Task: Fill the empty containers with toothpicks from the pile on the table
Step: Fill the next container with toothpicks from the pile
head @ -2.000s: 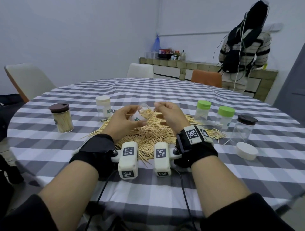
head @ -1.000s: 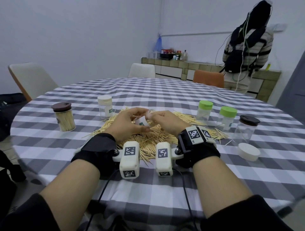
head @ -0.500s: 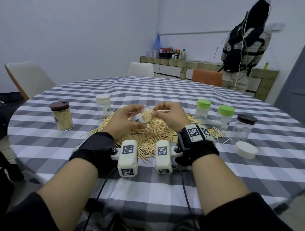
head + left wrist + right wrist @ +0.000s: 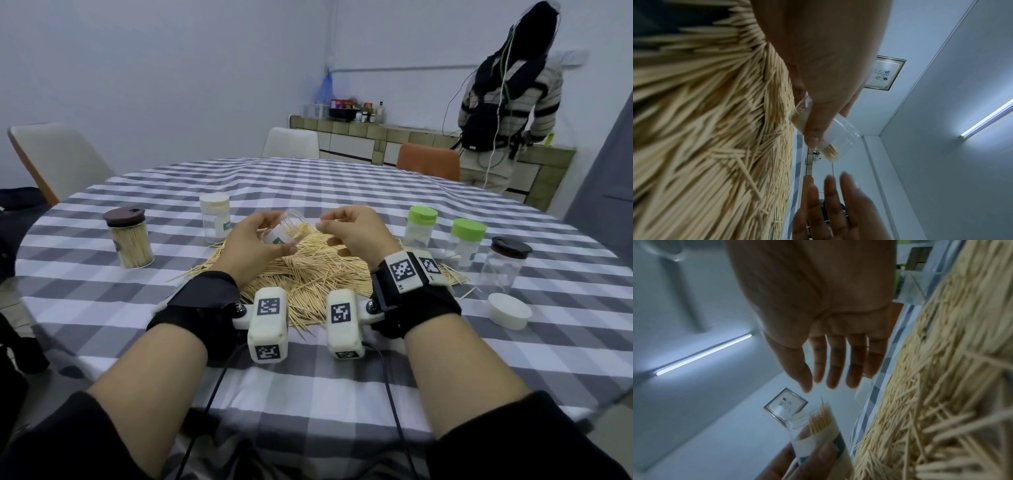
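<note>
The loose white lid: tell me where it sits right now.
In the head view, the loose white lid lies flat on the checked tablecloth at the right, just in front of the brown-capped empty jar and right of the toothpick pile.

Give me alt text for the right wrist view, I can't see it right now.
The right hand hangs open, fingers spread and empty, just above a clear labelled toothpick container tilted toward it. The left hand grips that part-filled container, toothpick tips poking past its open rim. The toothpick pile fills the right side.
</note>
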